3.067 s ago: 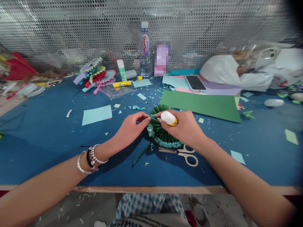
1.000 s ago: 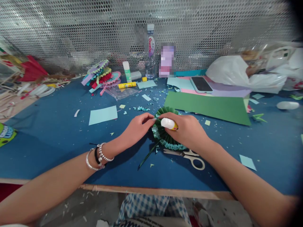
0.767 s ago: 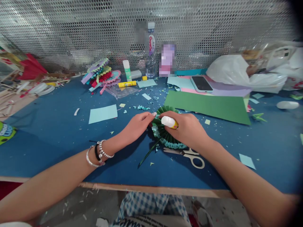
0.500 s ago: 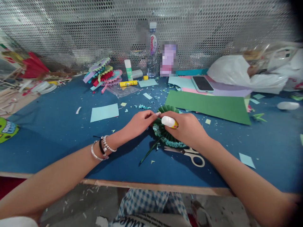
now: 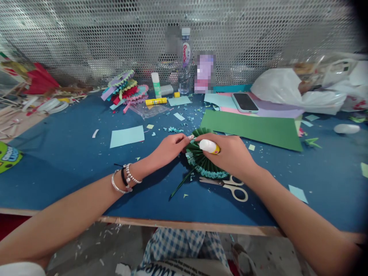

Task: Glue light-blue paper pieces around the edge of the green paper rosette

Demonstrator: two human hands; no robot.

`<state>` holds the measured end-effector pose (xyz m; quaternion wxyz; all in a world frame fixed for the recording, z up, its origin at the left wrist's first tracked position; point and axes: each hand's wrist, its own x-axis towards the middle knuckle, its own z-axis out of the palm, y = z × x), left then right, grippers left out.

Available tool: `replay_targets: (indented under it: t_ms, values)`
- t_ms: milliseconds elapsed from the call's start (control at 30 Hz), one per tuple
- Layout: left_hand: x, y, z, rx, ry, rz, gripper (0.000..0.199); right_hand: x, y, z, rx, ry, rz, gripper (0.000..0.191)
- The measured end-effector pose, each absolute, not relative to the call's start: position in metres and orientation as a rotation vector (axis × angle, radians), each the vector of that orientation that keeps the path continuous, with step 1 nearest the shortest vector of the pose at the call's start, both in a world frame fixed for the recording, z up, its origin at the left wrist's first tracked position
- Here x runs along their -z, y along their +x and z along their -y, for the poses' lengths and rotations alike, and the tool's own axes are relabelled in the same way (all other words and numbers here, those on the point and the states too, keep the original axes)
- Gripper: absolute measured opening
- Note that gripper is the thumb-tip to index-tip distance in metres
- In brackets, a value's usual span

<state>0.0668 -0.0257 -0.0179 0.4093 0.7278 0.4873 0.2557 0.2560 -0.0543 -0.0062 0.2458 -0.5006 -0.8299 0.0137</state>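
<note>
A pleated green paper fan (image 5: 205, 165) with a ruffled light-blue edge lies on the blue table between my hands. My left hand (image 5: 174, 146) pinches the fan's left edge between thumb and fingers. Wrapped in my right hand (image 5: 230, 153) is a yellow glue stick (image 5: 211, 146), its white end pointing left over the pleats; its other end is hidden. The right fingertips meet the fan close to my left thumb. Just below the fan rest scissors (image 5: 225, 184) with pale handles. A thin dark green strip (image 5: 179, 187) sticks out from the fan toward the front.
Behind my right hand lies a green paper sheet (image 5: 253, 128), with a phone (image 5: 245, 102) on papers beyond. Folded paper fans (image 5: 123, 90), another glue stick (image 5: 156, 101) and a bottle (image 5: 185, 61) stand along the mesh wall. Plastic bags (image 5: 276, 86) sit back right.
My right hand has shifted slightly to the right with the glue stick, across the fan. The left hand keeps its pinch almost in place.
</note>
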Motion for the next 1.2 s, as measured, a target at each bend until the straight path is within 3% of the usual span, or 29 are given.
replay_targets:
  t_ms: [1200]
  values:
    - [0.016, 0.0692, 0.0261, -0.678, 1.849, -1.258, 0.031, 0.0022, 0.2576, 0.0567, 0.075, -1.366, 2.464, 0.034]
